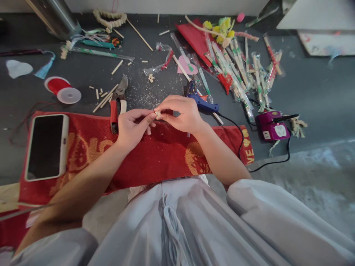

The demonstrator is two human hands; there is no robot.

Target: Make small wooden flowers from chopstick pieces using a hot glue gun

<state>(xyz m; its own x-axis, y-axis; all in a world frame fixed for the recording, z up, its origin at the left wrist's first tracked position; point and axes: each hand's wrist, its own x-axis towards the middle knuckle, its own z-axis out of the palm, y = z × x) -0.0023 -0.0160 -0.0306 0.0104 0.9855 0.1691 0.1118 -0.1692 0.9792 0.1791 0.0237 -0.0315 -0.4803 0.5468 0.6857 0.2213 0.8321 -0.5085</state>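
Between the fingertips of both hands is a small cluster of cut wooden stick pieces (158, 113), pale and flower-like. My left hand (133, 127) pinches it from the left, and my right hand (181, 112) pinches it from the right with thumb and forefinger. Both hands are above the far edge of a red towel (155, 159). Just left of my left hand lies a pair of pruning shears (119, 101) with red and white handles. A blue glue gun (203, 101) rests beyond my right hand. Another small wooden cluster (151, 78) sits on the grey table.
A phone (46, 146) lies on the towel's left end, below a spool of red thread (57, 85). Wrapped chopsticks (235, 70) pile up at the back right, near a purple power socket (273, 127) with a black cord. Cut sticks (107, 98) and crumbs are scattered about.
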